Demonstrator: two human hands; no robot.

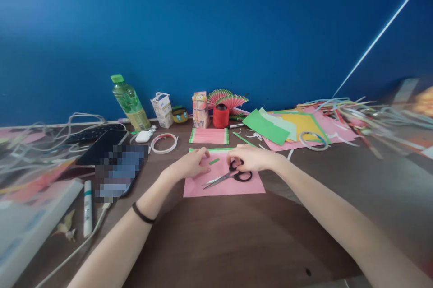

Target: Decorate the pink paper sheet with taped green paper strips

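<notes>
Working over a pink sheet [203, 188] on a dark tabletop [216, 238]

The tabletop, brown and faintly grained, runs back to a plain blue wall [216, 21], which a pale diagonal line crosses at upper right. Along the wall stand, from left to right, a tilted green-capped bottle [131, 105], a white carton [163, 112], a small patterned box [200, 112] and a red spool [221, 118], with pleated paper fans [219, 97] behind the spool. A folded pink panel [209, 136] with green edges lies in front of the box. At left are two dark-screened devices [103, 147], one partly pixelated, and a white marker [88, 216]; at right are green sheets [267, 126], a yellow sheet [299, 124] and a blurred heap of thin strips [358, 112].

The scissors [225, 178] lie on the pink sheet, blades slightly parted and pointing toward the near left. Their black handles lie directly under and beside the curled fingers of the right hand [248, 158]; whether these grip a handle cannot be told. The left hand [193, 164] is at the sheet's left side, loosely curved, with a gap between thumb and fingers and nothing visibly held; the blade tips lie just nearer the viewer. A green scrap [214, 161] rests between the two hands.
</notes>
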